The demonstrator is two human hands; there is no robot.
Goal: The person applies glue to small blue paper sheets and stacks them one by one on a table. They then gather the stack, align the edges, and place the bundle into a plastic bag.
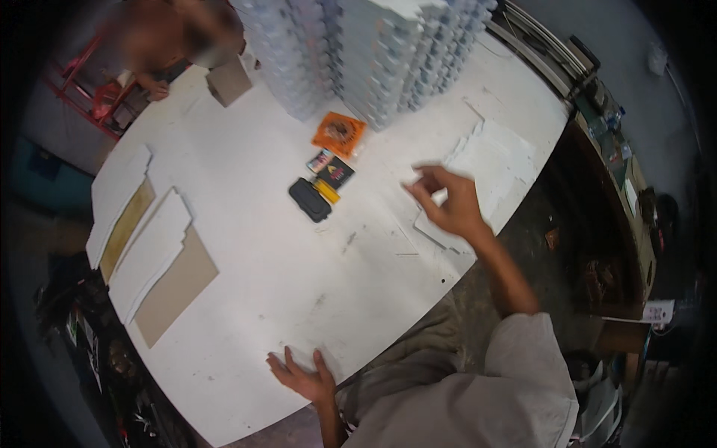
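Along the right edge of the table (261,291), white sheets (502,160) lie lengthwise, jagged side leftward; right hand (461,205) curled (blurred, grip undeterminable); left hand (308,382) spread flat.

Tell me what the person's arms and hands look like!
The left hand and right hand are both bare, with no gloves. The right forearm is slim and bare too, and I see no watch on it. Above it is a loose, greyish short sleeve. I can't make out the sleeve on the other arm.
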